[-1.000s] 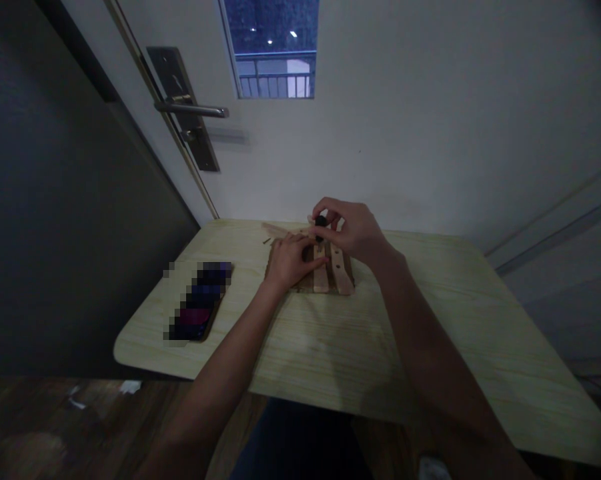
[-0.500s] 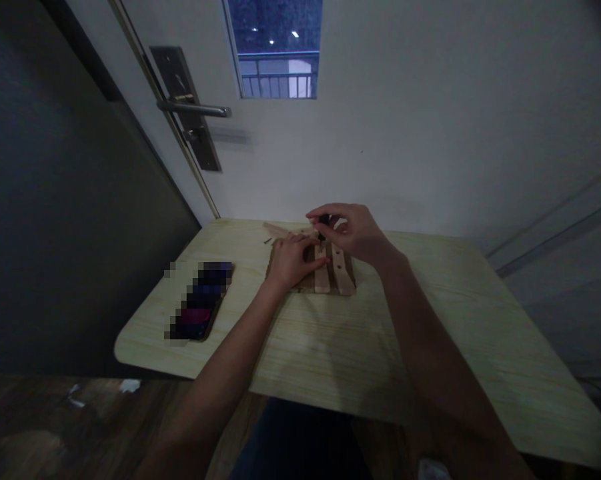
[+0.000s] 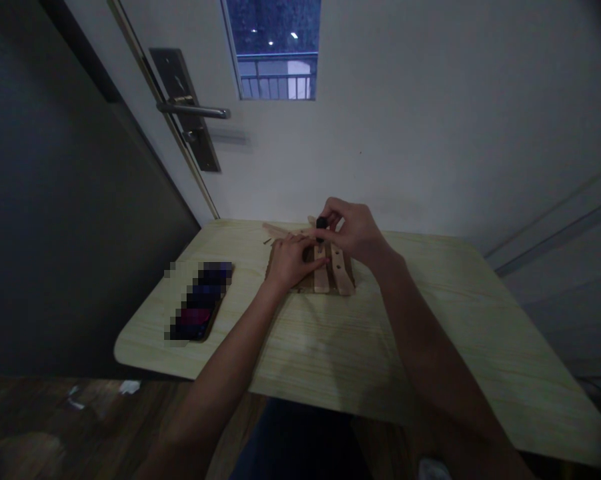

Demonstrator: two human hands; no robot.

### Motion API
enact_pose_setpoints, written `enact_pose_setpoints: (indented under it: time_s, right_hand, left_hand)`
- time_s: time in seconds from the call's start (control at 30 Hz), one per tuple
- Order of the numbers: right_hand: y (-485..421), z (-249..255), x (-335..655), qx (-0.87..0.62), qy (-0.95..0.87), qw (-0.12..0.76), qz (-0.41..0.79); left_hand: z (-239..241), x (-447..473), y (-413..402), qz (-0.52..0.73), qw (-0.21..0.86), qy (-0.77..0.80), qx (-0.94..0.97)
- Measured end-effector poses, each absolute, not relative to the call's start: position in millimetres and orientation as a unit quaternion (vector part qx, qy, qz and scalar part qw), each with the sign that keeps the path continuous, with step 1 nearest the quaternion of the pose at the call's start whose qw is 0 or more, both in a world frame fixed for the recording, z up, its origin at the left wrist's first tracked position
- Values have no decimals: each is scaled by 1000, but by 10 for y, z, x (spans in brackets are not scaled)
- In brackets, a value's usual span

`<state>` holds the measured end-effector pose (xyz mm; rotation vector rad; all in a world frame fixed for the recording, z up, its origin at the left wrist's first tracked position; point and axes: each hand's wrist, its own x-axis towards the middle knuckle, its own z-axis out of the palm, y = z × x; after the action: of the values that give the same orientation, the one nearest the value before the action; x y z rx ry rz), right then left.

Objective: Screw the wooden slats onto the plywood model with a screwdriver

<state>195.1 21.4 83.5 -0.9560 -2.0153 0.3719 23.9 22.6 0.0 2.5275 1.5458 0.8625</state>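
Note:
In the head view my right hand (image 3: 353, 227) pinches the black handle of a short screwdriver (image 3: 321, 227), held upright. Its lower end stands over the far part of a pale wooden strip (image 3: 321, 280), by a hole; the exact tip contact is too small to tell. My left hand (image 3: 291, 259) is on the same strip, thumb and fingers curled around its far part and holding it down. The strip lies on a brown board (image 3: 303, 285), partly covered by my left hand. Beside it on the right lies a second wooden strip (image 3: 341, 275) with dark holes.
Behind my hands lie loose wooden pieces (image 3: 275, 229) and a small screw (image 3: 267, 241). A phone (image 3: 205, 300), partly pixelated, rests at the left of the table (image 3: 330, 360). A white door (image 3: 405, 133) with a metal handle (image 3: 200, 110) rises right behind the table.
My right hand has turned a little around the screwdriver: its fingers have shifted back and more of the black handle shows. My left hand keeps its place.

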Motion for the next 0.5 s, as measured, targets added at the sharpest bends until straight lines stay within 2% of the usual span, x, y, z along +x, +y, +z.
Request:
enact_pose_setpoints:
  time_s: [0.27, 0.5]
  right_hand:
    - [251, 755, 1945, -338, -846, 404, 82]
    - [199, 769, 1908, -317, -850, 404, 120]
  left_hand:
    - [13, 236, 225, 280, 33, 497, 821]
    - [34, 239, 215, 271, 36, 499, 822]
